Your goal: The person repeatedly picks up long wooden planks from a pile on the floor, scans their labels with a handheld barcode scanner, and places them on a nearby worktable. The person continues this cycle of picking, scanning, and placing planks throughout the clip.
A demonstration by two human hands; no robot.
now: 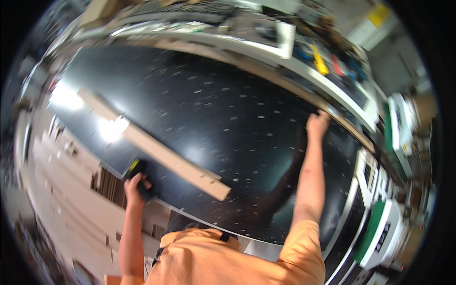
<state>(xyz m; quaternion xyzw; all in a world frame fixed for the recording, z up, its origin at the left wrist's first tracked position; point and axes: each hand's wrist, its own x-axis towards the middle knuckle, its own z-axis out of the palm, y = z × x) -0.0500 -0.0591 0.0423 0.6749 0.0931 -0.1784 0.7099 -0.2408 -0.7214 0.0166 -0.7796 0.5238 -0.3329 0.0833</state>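
Two bare hands work a big black speckled panel that fills most of the view. At the left, the left hand is at the panel's near edge, its grip closed around a small dark tool with a yellow end — possibly a tape measure, though blur makes that hard to tell. Just right of it, a long pale wooden strip lies flat on the panel, running diagonally from the far left down toward the near edge; its notched end stops near the person's chest. Bright glare sits on the panel beside the strip. Further right, the right arm stretches across the panel and the right hand rests at the far edge, fingers curled over it — gripping the panel itself. Beyond that edge, a white desk carries yellow, red and blue tools. At the far right stand white-and-green machines.
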